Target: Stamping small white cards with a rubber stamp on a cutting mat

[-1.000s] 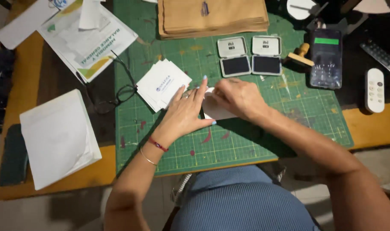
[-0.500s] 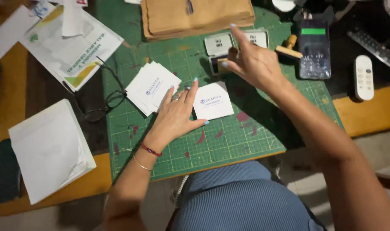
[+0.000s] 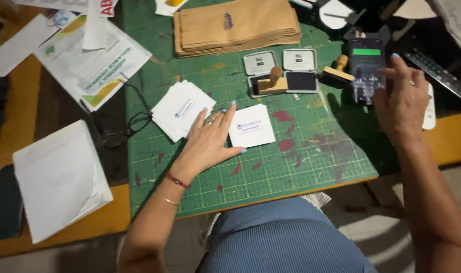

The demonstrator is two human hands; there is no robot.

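Head view: we press our left hand (image 3: pixel 206 144) flat, fingers spread and grasping nothing, against the white card (image 3: pixel 251 126) on the green cutting mat (image 3: pixel 301 151). Our right hand (image 3: pixel 401 98), fingers loose, touches the phone (image 3: pixel 366 68).

A wooden table (image 3: pixel 445 139) with an orange-yellow top carries a green gridded cutting mat (image 3: pixel 301 167) stained dark red. Left of the mat the tabletop darkens to brown. Below the mat's near edge, pale floor (image 3: pixel 377 227) lies in shadow.
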